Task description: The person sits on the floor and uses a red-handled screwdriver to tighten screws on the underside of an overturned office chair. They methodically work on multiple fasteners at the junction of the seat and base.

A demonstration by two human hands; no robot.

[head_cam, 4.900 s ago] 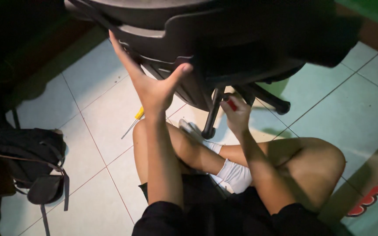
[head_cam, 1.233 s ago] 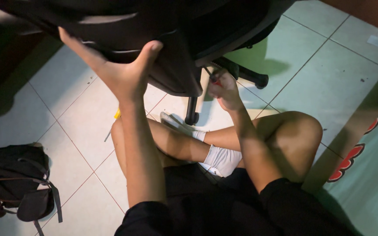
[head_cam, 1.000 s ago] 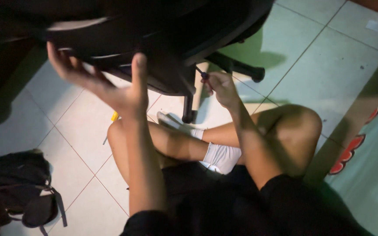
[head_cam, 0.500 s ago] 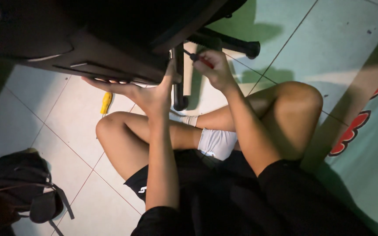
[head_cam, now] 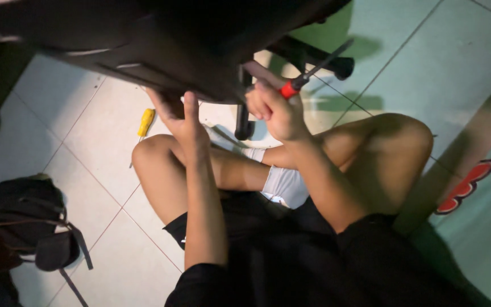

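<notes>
Screwdriver (head_cam: 308, 77) now raised — chair (head_cam: 160, 51) lower
</notes>
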